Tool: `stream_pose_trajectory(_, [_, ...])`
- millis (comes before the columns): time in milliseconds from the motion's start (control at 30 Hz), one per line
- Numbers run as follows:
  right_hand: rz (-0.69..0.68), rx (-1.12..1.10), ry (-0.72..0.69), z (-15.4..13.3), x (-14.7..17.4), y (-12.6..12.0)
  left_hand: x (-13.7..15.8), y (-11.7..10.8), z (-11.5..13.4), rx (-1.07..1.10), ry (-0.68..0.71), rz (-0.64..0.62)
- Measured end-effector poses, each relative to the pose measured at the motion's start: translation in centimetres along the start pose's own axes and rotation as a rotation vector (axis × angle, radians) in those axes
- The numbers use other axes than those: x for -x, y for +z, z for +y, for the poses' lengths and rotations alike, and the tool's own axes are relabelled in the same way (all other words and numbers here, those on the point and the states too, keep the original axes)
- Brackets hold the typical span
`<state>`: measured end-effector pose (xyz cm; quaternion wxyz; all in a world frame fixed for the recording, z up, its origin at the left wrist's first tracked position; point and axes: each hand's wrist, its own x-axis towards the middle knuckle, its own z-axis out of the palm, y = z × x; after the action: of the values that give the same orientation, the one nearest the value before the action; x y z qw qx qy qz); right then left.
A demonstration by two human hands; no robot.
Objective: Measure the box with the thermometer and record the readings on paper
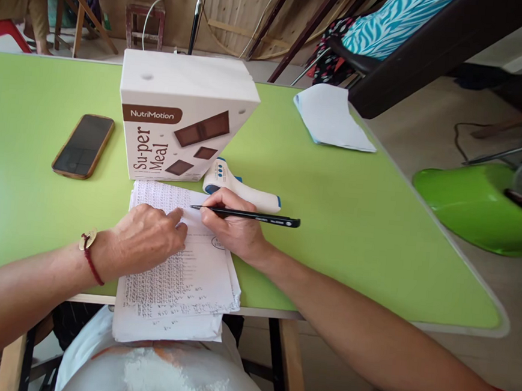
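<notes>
A stack of white sheets [211,279], covered in rows of small handwriting, lies at the table's front edge and hangs partly over it. My left hand [147,238] rests on the top sheet, holding nothing. Its index finger points to the right and the other fingers are bent and partly hidden. In my right hand [235,226] is a black pen [268,218], gripped near its tip. That tip is at the written rows, just above my left fingertip; I cannot tell whether it touches the paper. Behind my right hand lies a white and blue infrared thermometer [247,193].
A white NutriMotion box [186,81] stands upright behind the papers on the green table [329,243]. To its left lies a phone [83,145]; folded paper [333,117] lies at the back right. A green plastic basin [472,206] is beyond the right edge. Someone sits at the far left.
</notes>
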<state>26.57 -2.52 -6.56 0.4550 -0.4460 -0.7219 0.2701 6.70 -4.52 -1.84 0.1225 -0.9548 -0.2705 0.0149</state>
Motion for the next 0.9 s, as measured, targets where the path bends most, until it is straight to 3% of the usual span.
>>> stream_pose_trajectory(233, [0.029,0.009,-0.024,-0.01,-0.03,-0.06,0.17,0.29,-0.08,0.029,-0.006,0.035])
stream_pose_trajectory(567, [0.015,0.008,-0.029,0.00,-0.04,-0.03,-0.22,-0.20,-0.06,0.012,-0.007,-0.071])
stream_pose_trajectory(767, [-0.007,0.047,-0.057,0.13,-0.03,-0.09,-0.09,0.05,-0.12,0.005,-0.003,-0.058])
stream_pose_trajectory(900, [0.073,0.135,-0.126,0.03,0.06,-0.53,0.04,0.08,-0.15,0.038,-0.013,-0.040])
